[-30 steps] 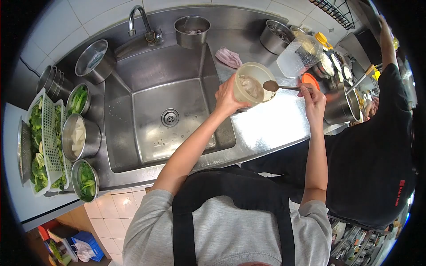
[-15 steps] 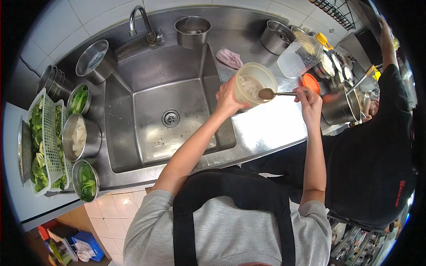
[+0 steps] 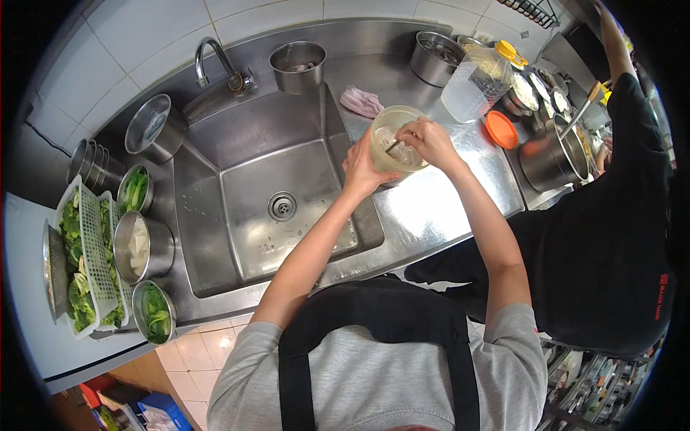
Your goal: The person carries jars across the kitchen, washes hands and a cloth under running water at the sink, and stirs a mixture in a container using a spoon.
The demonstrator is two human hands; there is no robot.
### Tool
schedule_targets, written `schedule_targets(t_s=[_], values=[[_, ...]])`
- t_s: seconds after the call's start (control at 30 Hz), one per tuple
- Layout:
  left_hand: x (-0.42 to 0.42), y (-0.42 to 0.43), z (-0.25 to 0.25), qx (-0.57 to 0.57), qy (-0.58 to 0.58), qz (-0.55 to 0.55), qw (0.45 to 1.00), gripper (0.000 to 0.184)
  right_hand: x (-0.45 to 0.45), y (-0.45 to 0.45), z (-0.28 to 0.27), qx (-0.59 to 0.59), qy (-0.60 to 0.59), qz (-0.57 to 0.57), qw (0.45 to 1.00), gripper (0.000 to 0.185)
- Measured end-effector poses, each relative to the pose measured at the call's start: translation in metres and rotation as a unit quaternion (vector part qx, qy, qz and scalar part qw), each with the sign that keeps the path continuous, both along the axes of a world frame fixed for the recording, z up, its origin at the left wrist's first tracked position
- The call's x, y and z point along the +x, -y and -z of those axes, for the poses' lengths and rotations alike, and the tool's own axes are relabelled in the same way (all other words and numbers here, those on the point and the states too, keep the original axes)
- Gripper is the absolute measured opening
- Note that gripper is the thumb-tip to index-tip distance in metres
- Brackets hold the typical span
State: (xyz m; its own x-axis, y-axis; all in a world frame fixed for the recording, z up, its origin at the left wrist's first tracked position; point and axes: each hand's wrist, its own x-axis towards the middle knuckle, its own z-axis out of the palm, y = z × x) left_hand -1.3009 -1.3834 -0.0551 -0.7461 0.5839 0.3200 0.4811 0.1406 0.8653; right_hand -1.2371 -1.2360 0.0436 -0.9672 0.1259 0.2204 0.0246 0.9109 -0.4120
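Note:
A pale translucent tub (image 3: 376,154) with whitish contents is tilted over the counter, right of the sink. My left hand (image 3: 363,169) grips its left side, fingers and thumb around the wall. Over the tub's mouth, my right hand (image 3: 428,141) is closed on the handle of a spoon (image 3: 392,146), whose bowl is down in the contents and hidden. A pink cloth (image 3: 361,102) lies just behind the tub. The orange lid (image 3: 501,129) rests on the counter to the right.
The steel sink (image 3: 277,179) and faucet (image 3: 215,65) are at left, beside bowls and a white basket (image 3: 97,251) of greens. A clear container (image 3: 467,93), a steel pot (image 3: 550,158) with a ladle and a co-worker in black (image 3: 604,244) are at right.
My right hand has moved left and lowered the spoon into the tub; before, its bowl was above the tub's right side. The whole view has shifted and turned slightly.

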Motion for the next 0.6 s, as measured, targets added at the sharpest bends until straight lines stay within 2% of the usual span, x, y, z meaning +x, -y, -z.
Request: schedule_targets(t_s=[0.13, 0.2, 0.3, 0.43, 0.5, 0.53, 0.6], values=[[0.002, 0.000, -0.001, -0.008, 0.011, -0.006, 1.000, 0.113, -0.013, -0.014, 0.008, 0.039, -0.062, -0.013, 0.997, 0.016], [0.003, 0.001, -0.003, -0.017, 0.014, -0.011, 1.000, 0.113, -0.011, -0.019, 0.005, 0.118, -0.052, 0.016, 0.992, 0.016], [0.003, 0.001, -0.003, -0.012, -0.003, -0.024, 1.000, 0.109, 0.000, -0.025, 0.000, 0.155, -0.024, 0.025, 0.987, 0.016], [0.002, 0.000, -0.002, -0.006, 0.003, -0.014, 1.000, 0.109, 0.014, -0.020, -0.007, 0.149, 0.022, 0.069, 0.986, 0.016], [0.003, 0.000, -0.004, -0.012, 0.005, -0.017, 1.000, 0.109, 0.015, -0.016, -0.005, 0.047, 0.082, 0.089, 0.992, 0.016], [0.003, 0.000, -0.006, -0.024, -0.002, -0.023, 0.999, 0.109, 0.014, -0.014, -0.006, 0.046, 0.083, 0.090, 0.991, 0.016], [0.004, 0.001, -0.007, -0.038, -0.009, -0.030, 0.999, 0.109, 0.012, -0.009, -0.010, -0.106, 0.077, 0.119, 0.984, 0.016]])
